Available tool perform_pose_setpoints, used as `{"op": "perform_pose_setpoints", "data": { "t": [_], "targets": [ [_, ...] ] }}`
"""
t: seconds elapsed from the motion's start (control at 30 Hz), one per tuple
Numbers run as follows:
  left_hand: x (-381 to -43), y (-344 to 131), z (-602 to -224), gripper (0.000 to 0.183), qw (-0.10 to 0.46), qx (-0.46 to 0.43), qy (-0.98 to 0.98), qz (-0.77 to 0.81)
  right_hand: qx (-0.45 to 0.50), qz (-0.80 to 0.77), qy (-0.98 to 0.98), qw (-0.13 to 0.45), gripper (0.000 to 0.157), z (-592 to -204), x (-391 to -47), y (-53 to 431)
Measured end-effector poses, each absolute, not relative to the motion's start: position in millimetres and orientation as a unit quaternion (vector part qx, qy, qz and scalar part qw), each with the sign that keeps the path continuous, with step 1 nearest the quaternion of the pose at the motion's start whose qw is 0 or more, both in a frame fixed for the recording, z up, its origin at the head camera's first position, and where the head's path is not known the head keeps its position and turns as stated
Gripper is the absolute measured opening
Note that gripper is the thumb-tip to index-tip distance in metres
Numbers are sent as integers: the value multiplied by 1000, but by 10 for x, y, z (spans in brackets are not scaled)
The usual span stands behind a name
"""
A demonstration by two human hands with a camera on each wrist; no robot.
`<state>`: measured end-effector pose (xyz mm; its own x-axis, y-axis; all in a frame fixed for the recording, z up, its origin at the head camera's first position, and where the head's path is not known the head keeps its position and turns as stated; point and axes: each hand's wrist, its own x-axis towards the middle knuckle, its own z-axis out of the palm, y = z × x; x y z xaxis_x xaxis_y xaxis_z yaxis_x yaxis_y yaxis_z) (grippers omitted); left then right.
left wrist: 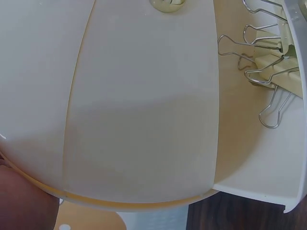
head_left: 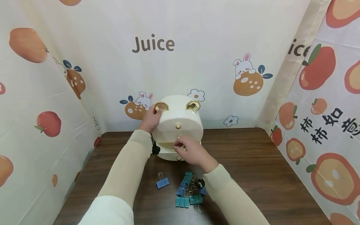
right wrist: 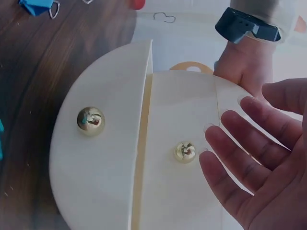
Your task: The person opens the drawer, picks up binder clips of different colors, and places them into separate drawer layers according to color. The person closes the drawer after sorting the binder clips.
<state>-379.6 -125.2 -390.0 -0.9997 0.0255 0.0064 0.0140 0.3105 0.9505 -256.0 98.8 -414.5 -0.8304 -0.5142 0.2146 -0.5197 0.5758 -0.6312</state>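
Note:
A white, round-fronted drawer box [head_left: 177,106] with gold knobs stands near the back of the table. Its bottom drawer [head_left: 166,155] is pulled out. Inside lie several pale yellow binder clips [left wrist: 278,72] with silver wire handles. My left hand [head_left: 151,120] grips the upper left side of the box, thumb by a gold ring; its other fingers are mostly hidden. Just above the open drawer, my right hand [head_left: 192,151] hovers in front of the middle drawer. The right wrist view shows its fingers [right wrist: 240,143] loosely extended, with nothing in the palm.
On the table [head_left: 239,175] in front of the box lies a pile of teal and blue binder clips [head_left: 185,190]. One blue binder clip [head_left: 162,183] sits apart to the left. Fruit-printed cloth [head_left: 197,47] hangs at the back and both sides.

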Motion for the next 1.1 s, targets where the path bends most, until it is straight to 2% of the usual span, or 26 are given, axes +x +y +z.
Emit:
{"op": "perform_pose_setpoints", "data": {
  "t": [0.23,0.43,0.53,0.87,1.0,1.1],
  "targets": [
    [-3780,-1258,-3906,48,11,7,814,580,236,440,-866,17,9,-4287,-2449,1003],
    [-3755,-1246,-3904,47,15,9,810,586,54,470,-881,16,19,-4407,-2317,997],
    [-3763,-1238,-3906,47,12,13,807,590,9,499,-866,-28,28,-4465,-2293,1003],
    [-3776,-1246,-3918,47,7,17,807,591,-28,713,-659,-235,51,-4668,-2230,980],
    [-3787,-1252,-3923,47,10,9,804,595,-64,784,-545,-291,54,-4773,-2251,972],
    [-3794,-1245,-3906,46,10,7,805,593,-97,833,-448,-310,54,-4850,-2299,938]
  ]
}}
